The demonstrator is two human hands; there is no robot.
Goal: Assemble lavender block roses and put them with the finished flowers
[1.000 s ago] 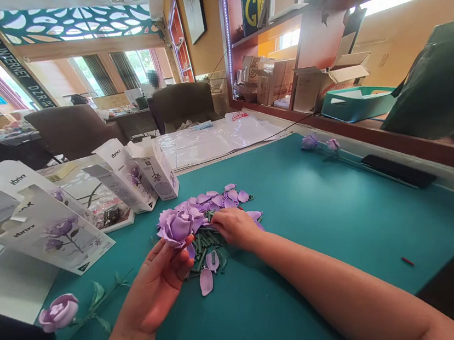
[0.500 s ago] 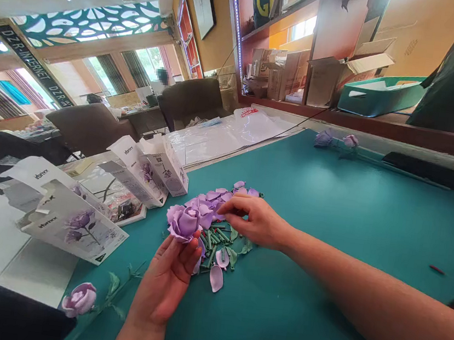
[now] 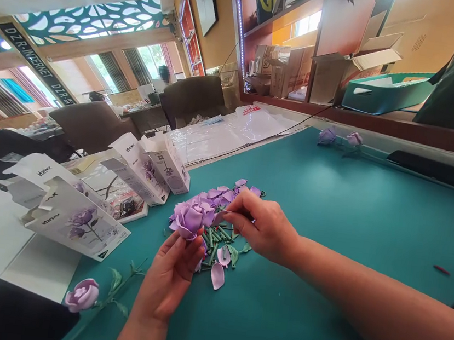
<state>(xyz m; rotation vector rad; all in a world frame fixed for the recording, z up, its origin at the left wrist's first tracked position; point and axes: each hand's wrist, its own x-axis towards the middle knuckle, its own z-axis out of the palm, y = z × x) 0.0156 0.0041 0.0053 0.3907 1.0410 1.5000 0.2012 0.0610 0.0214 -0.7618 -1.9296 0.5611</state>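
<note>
Head view, left to right. White cardboard boxes with printed rose pictures (image 3: pixel 89 233) stand along the left side of the teal tabletop (image 3: pixel 275 319). Below them lies a pale lilac rose with a green leafy stem (image 3: pixel 83 294). Left hand (image 3: pixel 173 273): palm up, partly curled, thumb and fingertips supporting a layered purple rose bloom (image 3: pixel 191 216) from below, raised before the heap of loose purple petals (image 3: pixel 216 193). Short green tubes (image 3: pixel 213 238) lie just right of the bloom. Right hand (image 3: pixel 261 224): thumb and index pinched together on a single purple petal (image 3: pixel 218 217), beside the bloom. Far right: a thin red stick (image 3: pixel 442 270).
</note>
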